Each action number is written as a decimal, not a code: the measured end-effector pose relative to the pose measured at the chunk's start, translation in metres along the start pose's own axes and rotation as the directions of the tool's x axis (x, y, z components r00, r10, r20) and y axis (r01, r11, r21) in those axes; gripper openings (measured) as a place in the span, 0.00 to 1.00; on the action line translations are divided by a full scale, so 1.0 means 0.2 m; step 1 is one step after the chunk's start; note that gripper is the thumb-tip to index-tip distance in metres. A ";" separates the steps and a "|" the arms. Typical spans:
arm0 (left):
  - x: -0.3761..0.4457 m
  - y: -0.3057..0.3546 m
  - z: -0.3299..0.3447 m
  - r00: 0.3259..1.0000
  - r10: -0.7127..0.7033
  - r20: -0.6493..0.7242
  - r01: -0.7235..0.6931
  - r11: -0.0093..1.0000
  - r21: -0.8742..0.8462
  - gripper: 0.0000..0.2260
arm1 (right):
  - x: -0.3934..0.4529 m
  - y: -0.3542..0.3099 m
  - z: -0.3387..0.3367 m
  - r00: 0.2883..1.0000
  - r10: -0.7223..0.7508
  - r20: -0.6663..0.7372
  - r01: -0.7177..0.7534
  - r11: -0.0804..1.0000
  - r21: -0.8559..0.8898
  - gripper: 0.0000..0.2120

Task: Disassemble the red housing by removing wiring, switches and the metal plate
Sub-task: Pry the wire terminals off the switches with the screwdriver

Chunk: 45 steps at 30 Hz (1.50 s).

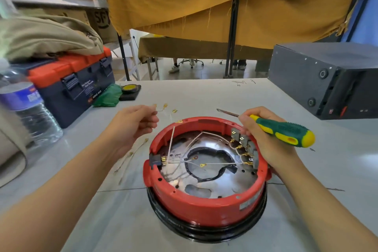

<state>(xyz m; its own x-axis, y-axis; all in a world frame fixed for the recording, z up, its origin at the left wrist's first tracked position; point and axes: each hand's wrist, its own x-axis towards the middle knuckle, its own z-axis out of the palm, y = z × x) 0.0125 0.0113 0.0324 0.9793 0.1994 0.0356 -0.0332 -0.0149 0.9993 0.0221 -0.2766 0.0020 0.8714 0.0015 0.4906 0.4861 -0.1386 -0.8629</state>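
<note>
Left hand [135, 125] pinching freed wire [161, 108], right hand [263, 135] gripping screwdriver [284, 130] beside switches [243, 143]. Best pull remaining spade connectors straight off, steadying red housing [204, 206].

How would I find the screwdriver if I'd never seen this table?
Start at the big round red plastic housing in the middle of the grey table. At its far right rim, the right hand grips the green-and-yellow-handled screwdriver. Nothing else nearby has those bright stripes.
</note>
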 end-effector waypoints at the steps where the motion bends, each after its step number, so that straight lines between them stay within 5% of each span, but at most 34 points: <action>1: 0.00 -0.02 -0.06 0.998 -0.037 -0.048 0.035 0.998 -0.045 0.07 | 0.00 0.00 0.00 1.000 0.003 -0.002 -0.003 1.000 -0.013 0.05; 3: 0.00 -0.05 -0.17 0.989 -0.083 -0.122 0.075 0.995 -0.068 0.07 | 0.00 0.01 0.00 1.000 0.011 -0.002 -0.011 1.000 -0.023 0.04; 14: -0.05 -0.24 -0.36 0.965 -0.037 -0.259 0.156 0.876 0.456 0.10 | 0.01 0.01 0.00 1.000 -0.006 -0.006 0.006 0.998 -0.061 0.05; 26: -0.05 -0.24 -0.36 0.943 0.051 -0.328 0.190 0.728 0.659 0.10 | 0.00 0.00 0.01 1.000 -0.007 -0.011 0.006 0.997 -0.082 0.07; 29: -0.09 -0.16 -0.23 0.960 0.224 -0.170 -0.042 0.713 0.700 0.07 | 0.00 -0.01 0.01 1.000 -0.001 -0.010 0.000 0.997 -0.080 0.06; 31: -0.12 -0.08 -0.13 0.950 0.303 0.075 -0.274 0.694 0.666 0.06 | 0.00 -0.01 0.01 1.000 0.005 -0.007 -0.005 0.998 -0.070 0.06; 35: -0.14 0.02 0.06 0.807 0.206 0.554 -0.575 0.489 0.656 0.23 | 0.00 -0.02 0.01 1.000 0.022 0.004 -0.022 0.999 -0.037 0.08; 37: -0.12 0.01 0.15 0.765 0.166 0.622 -0.635 0.356 0.686 0.27 | 0.00 -0.02 0.00 1.000 0.019 0.008 -0.019 0.999 -0.030 0.09; 45: -0.06 -0.05 0.34 0.801 0.061 0.595 -0.598 0.039 0.801 0.32 | 0.01 -0.03 -0.01 1.000 0.005 0.005 -0.005 1.000 0.000 0.07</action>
<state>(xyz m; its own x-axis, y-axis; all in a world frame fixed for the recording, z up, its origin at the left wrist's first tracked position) 0.0151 -0.0572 0.0211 0.9015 -0.4243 0.0848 -0.4267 -0.9043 0.0118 0.0206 -0.2782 0.0079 0.8742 0.0060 0.4855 0.4815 -0.1383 -0.8654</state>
